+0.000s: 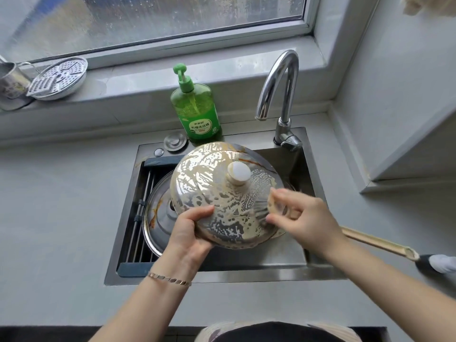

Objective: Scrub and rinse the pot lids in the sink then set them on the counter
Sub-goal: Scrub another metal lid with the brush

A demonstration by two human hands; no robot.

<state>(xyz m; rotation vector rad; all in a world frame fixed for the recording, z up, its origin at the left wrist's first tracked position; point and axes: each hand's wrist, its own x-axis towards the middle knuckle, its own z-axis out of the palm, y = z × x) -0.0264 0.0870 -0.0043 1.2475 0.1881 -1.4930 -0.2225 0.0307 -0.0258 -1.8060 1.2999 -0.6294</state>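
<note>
While the left hand [187,233] clamps the near rim of a suds-streaked pot lid [217,191] held over the sink [246,270], thumb pressed on top, the right hand [303,218] pinches a pale scrub pad [275,206] against the dome just right of that grip. A second lid [155,218] lies below and left of the grip, down in the basin.

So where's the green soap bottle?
In the head view the green soap bottle stands at the back edge of the sink, left of the faucet, behind the soapy lid.
</note>
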